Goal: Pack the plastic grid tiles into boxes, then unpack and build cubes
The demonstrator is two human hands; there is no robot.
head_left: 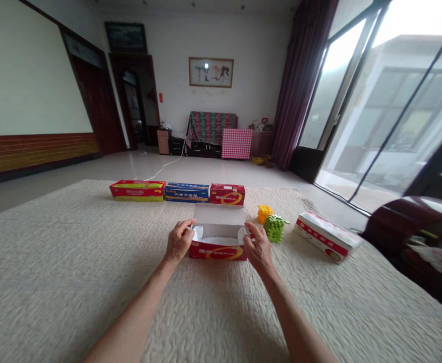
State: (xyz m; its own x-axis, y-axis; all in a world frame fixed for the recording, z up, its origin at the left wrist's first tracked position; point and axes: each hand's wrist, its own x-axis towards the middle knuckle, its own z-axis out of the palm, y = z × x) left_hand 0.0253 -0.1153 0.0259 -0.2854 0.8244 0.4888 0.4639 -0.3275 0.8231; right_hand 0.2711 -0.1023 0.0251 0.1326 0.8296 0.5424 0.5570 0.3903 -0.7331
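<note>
An open red cardboard box (218, 252) sits on the quilted cover in front of me, its white lid (219, 214) raised at the back. White lining shows inside, but I cannot make out any contents. My left hand (179, 241) grips the box's left end, thumb and fingers closed at the upper corner. At the right end, my right hand (258, 244) pinches the matching corner. Just right of that hand are a green lattice cube (274, 228) and a yellow lattice cube (265, 214) of plastic pieces.
Behind the open box stand a red-and-green box (137, 191), a blue box (186, 192) and a closed red box (227, 194) in a row. A white-and-red box (327, 237) lies to the right. The cream quilted cover (92, 272) spreads under everything; a dark wooden armrest (406, 222) borders it.
</note>
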